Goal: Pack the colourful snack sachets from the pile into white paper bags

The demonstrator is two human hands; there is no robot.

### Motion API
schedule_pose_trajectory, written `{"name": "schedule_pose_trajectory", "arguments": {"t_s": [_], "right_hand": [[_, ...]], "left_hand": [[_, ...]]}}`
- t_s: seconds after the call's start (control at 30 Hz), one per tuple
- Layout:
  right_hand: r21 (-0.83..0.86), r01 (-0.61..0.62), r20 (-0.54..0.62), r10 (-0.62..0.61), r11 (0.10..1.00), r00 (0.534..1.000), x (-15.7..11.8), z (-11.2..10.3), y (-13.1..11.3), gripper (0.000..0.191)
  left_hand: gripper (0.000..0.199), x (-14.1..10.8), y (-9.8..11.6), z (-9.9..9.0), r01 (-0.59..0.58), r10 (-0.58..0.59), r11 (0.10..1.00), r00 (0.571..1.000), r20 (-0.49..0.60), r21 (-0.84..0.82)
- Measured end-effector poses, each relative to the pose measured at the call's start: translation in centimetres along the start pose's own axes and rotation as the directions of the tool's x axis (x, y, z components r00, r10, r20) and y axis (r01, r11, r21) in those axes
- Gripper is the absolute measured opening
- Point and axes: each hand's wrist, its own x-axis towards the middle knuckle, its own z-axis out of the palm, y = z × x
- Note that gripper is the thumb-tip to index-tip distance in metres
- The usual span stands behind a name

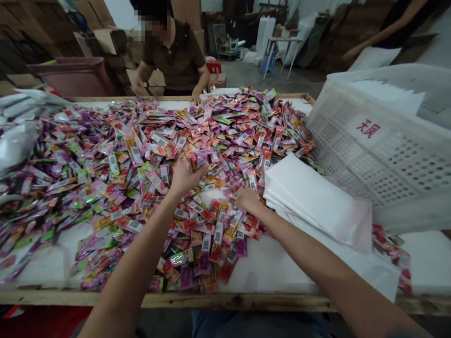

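Small colourful packets [130, 159] lie heaped over most of the white table. My left hand [187, 174] is at the middle of the heap, its fingers curled round a few pink and purple packets, the thumb pointing right. To its right, my right hand [247, 199] rests low on the packets, beside a small bare white patch. Its fingers point away from me and are mostly hidden, so what they hold cannot be made out. A stack of white plastic bags [313, 197] lies just right of my right hand.
A white perforated crate [380, 141] leans on the table at the right. Filled clear bags [21, 141] sit at the left edge. Across the table a person [176, 56] reaches to the packets. Another person's arm [384, 33] shows at top right. A wooden rim [268, 301] edges the table.
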Motion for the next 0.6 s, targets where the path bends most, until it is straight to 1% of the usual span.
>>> {"name": "schedule_pose_trajectory", "arguments": {"t_s": [0.03,0.07,0.1,0.13,0.17,0.2,0.23,0.3,0.33,0.4,0.47,0.53,0.6], "right_hand": [[-0.008,-0.004,0.01,0.004,1.0,1.0,-0.1,0.1,0.1,0.039],[-0.02,-0.005,0.022,0.006,1.0,1.0,-0.1,0.2,0.3,0.038],[-0.032,-0.004,0.035,0.005,0.999,0.999,-0.2,0.3,0.5,0.037],[-0.038,0.006,0.038,-0.005,0.999,0.999,-0.2,0.4,0.8,0.036],[-0.041,0.017,0.035,-0.015,0.999,0.999,-0.2,0.5,1.1,0.035],[-0.038,0.021,0.025,-0.021,0.999,0.999,-0.2,0.6,1.4,0.035],[-0.026,0.02,0.013,-0.02,0.999,1.0,-0.2,0.7,1.7,0.034],[0.045,0.02,-0.009,-0.019,0.999,1.0,-0.1,0.7,2.4,0.031],[0.11,0.031,-0.023,-0.028,0.993,0.999,-0.1,0.6,2.8,0.03],[0.287,0.077,-0.08,-0.056,0.955,0.995,0.0,0.3,3.6,0.031],[0.453,0.131,-0.157,-0.066,0.882,0.985,0.0,-0.3,4.4,0.035],[0.553,0.183,-0.206,-0.079,0.813,0.975,-0.1,-0.9,5.0,0.039],[0.613,0.254,-0.267,-0.106,0.748,0.958,-0.3,-1.5,5.4,0.041]], "left_hand": [[0.034,0.1,0.1,-0.2,-0.076,0.052,0.983,0.988,0.143,0.167],[0.03,0.0,0.1,-0.2,-0.171,0.069,0.934,0.948,0.31,0.314],[0.024,-0.3,0.1,0.0,-0.274,0.055,0.867,0.882,0.467,0.416],[0.017,-0.7,0.0,0.2,-0.368,0.022,0.802,0.806,0.592,0.471],[0.012,-1.2,-0.2,0.6,-0.44,-0.011,0.753,0.735,0.678,0.489],[0.014,-1.7,-0.4,1.0,-0.483,-0.033,0.725,0.688,0.725,0.491],[0.018,-2.2,-0.6,1.4,-0.502,-0.038,0.717,0.664,0.747,0.483],[0.025,-2.8,-1.1,1.8,-0.523,-0.03,0.713,0.643,0.766,0.467],[0.026,-2.9,-1.3,1.8,-0.533,-0.026,0.708,0.636,0.771,0.464],[0.028,-2.8,-1.6,1.2,-0.536,-0.025,0.7,0.642,0.766,0.472],[0.03,-2.6,-1.7,0.4,-0.524,-0.022,0.689,0.675,0.738,0.5],[0.031,-2.5,-1.5,-0.6,-0.506,-0.001,0.674,0.728,0.685,0.538],[0.032,-2.5,-1.3,-1.5,-0.486,0.059,0.671,0.788,0.613,0.56]]}}
